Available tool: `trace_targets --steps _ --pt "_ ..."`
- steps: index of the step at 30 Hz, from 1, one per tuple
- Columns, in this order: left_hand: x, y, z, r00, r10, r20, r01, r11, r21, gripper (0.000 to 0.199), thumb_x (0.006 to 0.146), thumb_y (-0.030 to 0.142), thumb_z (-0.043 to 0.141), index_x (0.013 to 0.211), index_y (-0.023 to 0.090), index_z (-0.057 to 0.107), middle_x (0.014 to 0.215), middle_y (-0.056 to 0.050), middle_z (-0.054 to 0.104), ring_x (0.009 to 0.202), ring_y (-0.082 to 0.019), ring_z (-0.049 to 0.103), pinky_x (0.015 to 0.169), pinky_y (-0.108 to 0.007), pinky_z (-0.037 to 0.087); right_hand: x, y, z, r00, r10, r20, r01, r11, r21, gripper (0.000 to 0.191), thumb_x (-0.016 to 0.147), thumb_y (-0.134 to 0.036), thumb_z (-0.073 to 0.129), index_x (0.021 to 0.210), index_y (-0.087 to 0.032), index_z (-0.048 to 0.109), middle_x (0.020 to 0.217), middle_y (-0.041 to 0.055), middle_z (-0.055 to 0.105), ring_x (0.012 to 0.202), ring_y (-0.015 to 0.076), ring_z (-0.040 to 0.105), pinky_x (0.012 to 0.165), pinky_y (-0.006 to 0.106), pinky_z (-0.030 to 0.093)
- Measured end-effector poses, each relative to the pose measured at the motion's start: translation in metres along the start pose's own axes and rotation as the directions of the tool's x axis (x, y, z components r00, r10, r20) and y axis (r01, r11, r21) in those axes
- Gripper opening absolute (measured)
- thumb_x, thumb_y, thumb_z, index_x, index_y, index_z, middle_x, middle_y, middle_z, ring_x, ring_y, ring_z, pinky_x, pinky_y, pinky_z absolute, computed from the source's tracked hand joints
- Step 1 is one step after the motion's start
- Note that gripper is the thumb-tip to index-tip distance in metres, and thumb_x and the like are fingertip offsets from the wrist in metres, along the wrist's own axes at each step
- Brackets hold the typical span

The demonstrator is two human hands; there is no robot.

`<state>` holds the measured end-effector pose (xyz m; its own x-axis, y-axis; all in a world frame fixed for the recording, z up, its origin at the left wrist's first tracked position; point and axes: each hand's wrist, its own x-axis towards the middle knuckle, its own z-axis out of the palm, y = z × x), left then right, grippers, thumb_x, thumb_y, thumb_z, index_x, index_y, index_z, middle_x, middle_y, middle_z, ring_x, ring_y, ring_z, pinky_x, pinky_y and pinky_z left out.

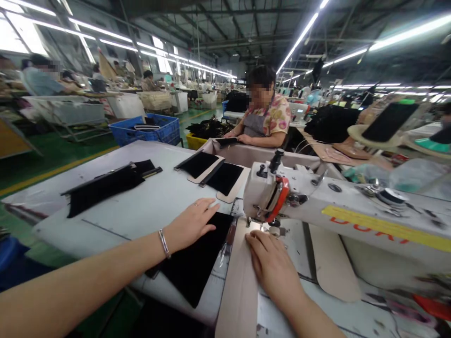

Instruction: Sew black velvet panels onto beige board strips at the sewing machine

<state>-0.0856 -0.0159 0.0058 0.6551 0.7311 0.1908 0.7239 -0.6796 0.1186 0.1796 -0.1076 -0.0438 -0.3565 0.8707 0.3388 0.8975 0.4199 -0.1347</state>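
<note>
Right hand (276, 267) half open, fingers slightly bent, fingertips on edge of beige strip (237, 286), no closed grip seen. Fingertips very near presser foot (251, 223): if I push too far, needle could catch finger, I judge. Light hold could let strip turn, so seam goes crooked. Left hand (192, 223) open, fingers spread, over black panel (197, 263) beside strip; panel could slide on smooth tabletop (116, 225) if my wrist drags it.

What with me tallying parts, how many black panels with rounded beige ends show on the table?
2: one panel nearest the sewing machine, another panel just left of it. More may be hidden.
</note>
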Motion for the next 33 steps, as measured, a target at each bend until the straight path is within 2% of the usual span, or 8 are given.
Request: trace_targets --steps 2,5,8,11,15,17,19,33 --pt "0.012 -0.005 0.004 1.0 0.022 -0.004 -0.022 1.0 -0.008 0.044 0.088 0.038 0.067 0.123 0.013 0.056 0.129 -0.015 0.053 0.124 -0.031 0.046 0.106 -0.046 0.038 -0.001 -0.001 -0.001 1.0 0.03 0.005 -0.03 1.0 0.007 0.04 0.096 -0.014 0.048 0.134 -0.021 0.053 0.138 0.0074 0.054 0.118 0.0288 0.049 0.098 0.046 0.04" --pt "0.025 -0.007 -0.002 0.994 0.025 0.109 -0.011 0.991 -0.13 0.028 0.085 0.034 0.07 0.099 0.014 0.058 0.107 -0.01 0.06 0.104 -0.026 0.054 0.094 -0.041 0.045 -0.002 -0.005 -0.004 0.999 0.042 0.018 -0.042 0.999 0.012 0.041 0.095 -0.015 0.048 0.135 -0.021 0.053 0.138 0.0073 0.053 0.119 0.0298 0.048 0.097 0.047 0.039" --pt "0.029 0.003 -0.004 0.987 0.071 0.143 -0.027 0.958 -0.285 0.019 0.097 0.03 0.051 0.106 0.015 0.058 0.105 -0.008 0.06 0.098 -0.022 0.056 0.09 -0.036 0.046 -0.001 -0.007 -0.007 0.999 0.046 0.017 -0.047 0.998 0.032 0.042 0.095 -0.014 0.049 0.135 -0.021 0.052 0.137 0.0066 0.054 0.118 0.029 0.048 0.095 0.046 0.039" --pt "0.035 0.022 0.004 0.99 0.097 0.103 -0.048 0.917 -0.395 0.029 0.103 0.027 0.036 0.111 0.018 0.062 0.107 -0.007 0.06 0.101 -0.019 0.057 0.095 -0.034 0.044 0.0 -0.009 -0.009 0.998 0.065 0.018 -0.066 0.996 0.052 0.043 0.094 -0.014 0.048 0.137 -0.019 0.051 0.136 0.0073 0.054 0.117 0.0286 0.048 0.095 0.045 0.038" --pt "0.05 0.043 0.019 0.991 -0.071 0.117 0.118 0.874 -0.472 0.011 0.089 0.022 0.057 0.095 0.018 0.066 0.094 -0.003 0.065 0.086 -0.017 0.06 0.079 -0.028 0.047 0.001 -0.009 -0.01 0.995 0.099 0.035 -0.1 0.994 0.047 0.05 0.095 -0.014 0.046 0.145 -0.015 0.042 0.133 0.0103 0.055 0.111 0.028 0.049 0.093 0.045 0.039" --pt "0.058 0.049 0.023 0.985 -0.112 0.133 0.163 0.864 -0.476 0.005 0.082 0.018 0.062 0.086 0.017 0.066 0.085 -0.002 0.066 0.078 -0.017 0.061 0.071 -0.026 0.045 0.002 -0.009 -0.01 0.995 0.087 0.039 -0.088 0.995 0.043 0.053 0.094 -0.014 0.047 0.147 -0.016 0.04 0.136 0.0097 0.053 0.111 0.028 0.048 0.093 0.045 0.039" --pt "0.064 0.051 0.025 0.986 -0.101 0.133 0.152 0.87 -0.47 0.005 0.08 0.017 0.061 0.081 0.017 0.066 0.081 -0.002 0.067 0.077 -0.017 0.061 0.069 -0.026 0.044 0.002 -0.009 -0.01 0.996 0.079 0.043 -0.081 0.996 0.038 0.055 0.093 -0.014 0.048 0.148 -0.016 0.039 0.138 0.0092 0.051 0.111 0.0283 0.047 0.093 0.045 0.04" --pt "0.078 0.054 0.026 0.988 -0.123 0.096 0.15 0.923 -0.355 0.013 0.085 0.021 0.056 0.087 0.016 0.069 0.085 -0.005 0.071 0.081 -0.021 0.065 0.07 -0.03 0.045 0.002 -0.009 -0.008 0.997 0.072 0.032 -0.072 0.997 -0.015 0.056 0.093 -0.014 0.046 0.149 -0.013 0.038 0.134 0.014 0.054 0.109 0.029 0.05 0.088 0.045 0.042"
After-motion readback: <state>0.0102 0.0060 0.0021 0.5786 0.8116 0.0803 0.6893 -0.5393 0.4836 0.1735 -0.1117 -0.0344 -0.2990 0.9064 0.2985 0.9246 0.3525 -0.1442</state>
